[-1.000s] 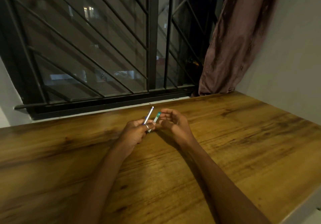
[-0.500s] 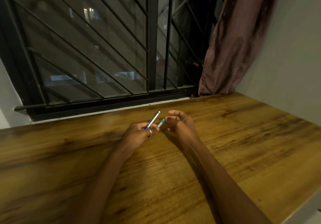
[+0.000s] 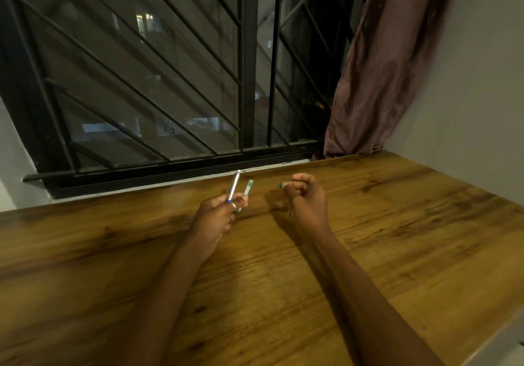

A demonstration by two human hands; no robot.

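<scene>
Over the wooden table (image 3: 368,252), my left hand (image 3: 217,218) grips two thin things that stick up and away from me: a silver pen with a blue band (image 3: 234,185) and a pale green-tipped tube (image 3: 247,191) beside it. A ring shows on one of its fingers. My right hand (image 3: 304,195) is off to the right, apart from the left, with fingers curled round a small green piece (image 3: 280,186) that peeks out at the fingertips. A small dark bit (image 3: 290,211) hangs below that hand; what it is I cannot tell.
A black barred window (image 3: 170,82) runs along the table's far edge. A brownish curtain (image 3: 382,67) hangs at the back right corner beside a grey wall (image 3: 467,82). The table's near right edge (image 3: 504,334) cuts across the lower right.
My hands were together around the pen and tube. The right hand has pulled away to the right with a small green piece in its fingers, while the left keeps both long pieces.
</scene>
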